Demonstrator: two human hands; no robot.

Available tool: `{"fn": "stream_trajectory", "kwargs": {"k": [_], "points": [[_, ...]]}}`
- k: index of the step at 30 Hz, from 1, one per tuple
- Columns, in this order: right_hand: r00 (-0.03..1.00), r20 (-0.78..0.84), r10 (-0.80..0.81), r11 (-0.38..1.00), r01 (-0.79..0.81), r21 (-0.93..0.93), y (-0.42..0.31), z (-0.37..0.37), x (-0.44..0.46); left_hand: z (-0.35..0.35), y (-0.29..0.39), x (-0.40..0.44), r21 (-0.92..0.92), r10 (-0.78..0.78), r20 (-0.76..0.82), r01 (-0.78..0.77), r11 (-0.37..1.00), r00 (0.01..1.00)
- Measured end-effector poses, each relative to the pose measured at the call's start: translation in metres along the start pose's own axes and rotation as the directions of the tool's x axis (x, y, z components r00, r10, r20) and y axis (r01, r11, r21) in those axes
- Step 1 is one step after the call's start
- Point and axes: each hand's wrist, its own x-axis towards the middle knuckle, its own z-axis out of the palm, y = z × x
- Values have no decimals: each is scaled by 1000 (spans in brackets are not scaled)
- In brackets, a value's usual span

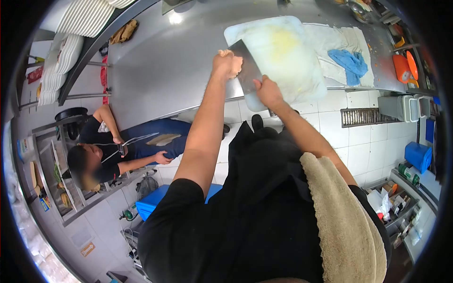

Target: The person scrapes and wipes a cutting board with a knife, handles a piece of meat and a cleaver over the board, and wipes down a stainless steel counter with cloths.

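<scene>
Head view: the right hand has its fingers wrapped round the handle end of the cleaver, thumb by the blade, presumably for steadiness. The left hand clamps a pale orange wad at the blade's opposite edge. The blade overlaps the cutting board on the steel table; contact is unclear. White cloth lies beside it, perhaps for wiping. No writing is legible.

left arm stretched forward | left hand curled | right arm angled inward | right hand clenched
</scene>
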Motion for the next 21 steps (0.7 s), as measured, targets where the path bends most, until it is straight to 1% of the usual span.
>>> {"fn": "stream_trajectory", "kwargs": {"k": [2, 3, 6, 7, 8, 9, 11, 12, 14, 15, 16, 18, 20, 21], "points": [[999, 42, 13, 1000, -14, 12, -4, -8, 0, -2, -9, 12, -36, 21, 37, -19, 999, 999], [998, 65, 26, 996, -31, 85, -2, -16, -2, 1, -5, 6, -51, 4, 15, -3, 999, 1000], [997, 67, 43, 983, -54, 173, 0, -62, -26, -5, -11, 20, -28, -46, 61, 48, 998, 997], [997, -82, 15, 995, -7, 97, 24, -61, -23, 0, -3, 8, 52, -14, 30, 13, 999, 999], [975, -219, -32, 999, 36, 13, 55, -66, -16, 3, 15, -12, 132, 20, -6, -19, 991, 1000], [964, -262, 33, 999, -26, 32, 77, -83, -11, 4, 24, -23, 213, 54, -44, -44, 976, 998], [926, -326, 189, 981, -162, 108, 124, -109, 0, 6, -20, 25, 275, 179, -43, -161, 948, 983], [921, -330, 205, 978, -179, 106, 128, -113, 5, 9, -17, 25, 304, 245, -38, -223, 926, 969], [911, -339, 236, 972, -214, 102, 138, -118, 15, 11, -15, 22, 195, 140, 39, -145, 970, 989], [917, -362, 169, 985, -172, 23, 123, -104, 16, 11, -7, 14, 146, 93, 77, -104, 984, 993], [921, -376, 103, 990, -133, -54, 103, -87, 13, 9, -11, 17, 151, 82, 85, -94, 984, 993], [971, -160, 177, 984, -173, 44, 52, -58, 3, 8, -15, 27, 168, 71, 113, -89, 982, 991], [995, -5, 98, 994, -98, -40, 12, -36, -1, 11, 8, 0, 92, 9, 80, -17, 996, 997], [997, 36, 74, 997, -73, -26, 5, -35, -2, 11, 18, -10, 52, -20, 62, 16, 999, 998]]}}
